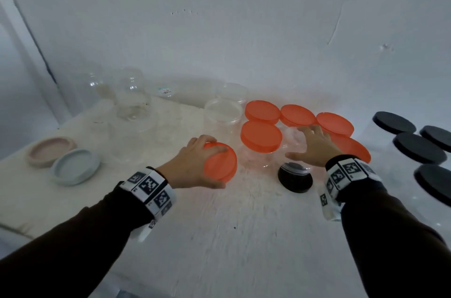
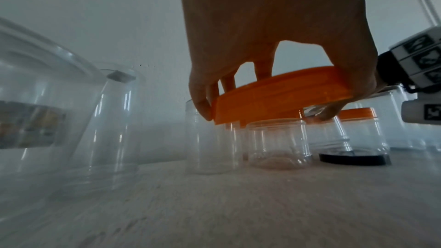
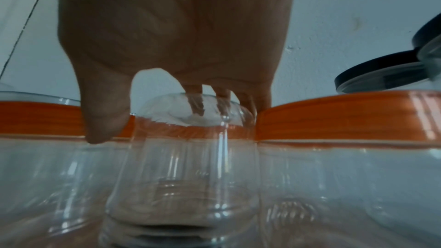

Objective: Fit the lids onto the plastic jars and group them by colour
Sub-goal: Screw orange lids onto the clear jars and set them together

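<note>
My left hand (image 1: 217, 168) grips a loose orange lid (image 1: 227, 163) by its rim, tilted and held above the white table; the left wrist view shows the lid (image 2: 281, 97) between thumb and fingers, over small clear jars. Several orange-lidded jars (image 1: 261, 136) stand grouped at centre. My right hand (image 1: 302, 144) is spread over a clear lidless jar (image 3: 183, 157) standing among them. Its fingertips (image 3: 224, 95) lie at the jar's far top edge and the thumb (image 3: 102, 120) hangs apart on the left, holding nothing. Whether the fingers touch the jar is unclear.
A small clear jar on a black lid (image 1: 295, 180) stands just left of my right wrist. Black-lidded jars (image 1: 419, 148) are grouped at the right. A pink lid (image 1: 50, 151) and a blue lid (image 1: 75, 167) lie at the left, with open clear jars (image 1: 223, 114) behind, near the wall.
</note>
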### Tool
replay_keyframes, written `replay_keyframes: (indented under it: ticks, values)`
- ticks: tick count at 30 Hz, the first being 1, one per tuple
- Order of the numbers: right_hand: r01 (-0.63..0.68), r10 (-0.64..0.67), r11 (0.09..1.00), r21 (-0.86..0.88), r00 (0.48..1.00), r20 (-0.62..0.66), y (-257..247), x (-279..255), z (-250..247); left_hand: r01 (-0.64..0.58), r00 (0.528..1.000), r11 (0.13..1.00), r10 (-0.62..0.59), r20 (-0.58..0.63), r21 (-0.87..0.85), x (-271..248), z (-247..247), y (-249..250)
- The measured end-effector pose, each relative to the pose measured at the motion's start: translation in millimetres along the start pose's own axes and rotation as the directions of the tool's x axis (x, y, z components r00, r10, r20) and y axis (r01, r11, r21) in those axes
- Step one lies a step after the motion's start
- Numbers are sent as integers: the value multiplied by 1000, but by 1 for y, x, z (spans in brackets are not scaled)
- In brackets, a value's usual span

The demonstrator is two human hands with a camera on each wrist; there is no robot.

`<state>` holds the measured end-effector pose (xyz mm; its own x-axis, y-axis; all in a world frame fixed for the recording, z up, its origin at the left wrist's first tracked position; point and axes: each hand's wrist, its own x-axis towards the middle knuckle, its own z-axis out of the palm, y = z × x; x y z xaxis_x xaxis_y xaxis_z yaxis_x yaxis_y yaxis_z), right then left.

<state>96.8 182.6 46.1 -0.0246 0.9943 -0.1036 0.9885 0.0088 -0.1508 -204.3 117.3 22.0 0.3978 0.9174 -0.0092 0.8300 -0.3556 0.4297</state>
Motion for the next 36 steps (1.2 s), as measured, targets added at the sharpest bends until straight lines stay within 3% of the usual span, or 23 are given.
replay_keyframes:
  ticks: [7,14,19,25,31,36]
  values:
    - [-26,25,999,-19,999,-48,4,2,2,5,999,992,-12,-52,-123,-1,5,15]
    - [103,-111,991,-82,988,-110,6,-21,-9,-32,992,972,3,-124,-231,2,8,21]
    - [182,-191,975,-127,980,-63,10,-48,-20,-52,989,963,13,-149,-265,8,10,25]
    - [270,-271,962,-36,961,-47,17,-81,-20,-73,984,958,23,-177,-278,13,10,23]
    - [360,-368,885,296,929,-30,6,-101,-4,-51,981,945,-13,-194,-324,11,8,10]
    - [382,-371,865,326,924,-96,-19,-104,17,-54,976,932,-27,-217,-357,5,1,1]
